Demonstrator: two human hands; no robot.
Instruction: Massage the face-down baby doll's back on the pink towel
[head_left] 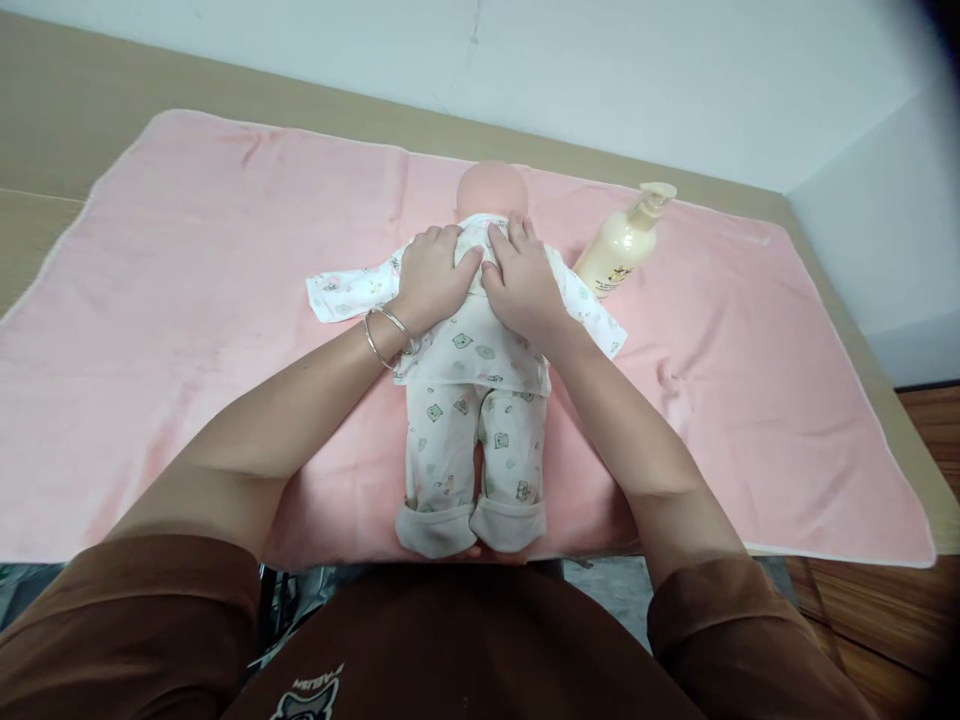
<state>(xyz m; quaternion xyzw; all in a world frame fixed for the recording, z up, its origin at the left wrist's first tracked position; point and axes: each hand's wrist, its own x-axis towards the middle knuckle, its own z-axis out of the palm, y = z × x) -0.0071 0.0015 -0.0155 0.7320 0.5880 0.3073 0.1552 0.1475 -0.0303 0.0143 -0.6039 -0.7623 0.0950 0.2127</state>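
Observation:
A baby doll lies on the pink blanket with the back of its bald head showing, its feet toward me. It wears a white printed top and matching trousers with folded cuffs. Flat on the left side of its upper back rests my left hand, fingers stretched toward the shoulder. My right hand lies on the right side of the upper back, fingers spread near the neck. Both thumbs point inward, close together. The doll's face is hidden.
Just right of the doll, a pump bottle of pale yellow lotion leans at a tilt on the pink blanket. The blanket covers most of a wooden table. A white wall stands behind.

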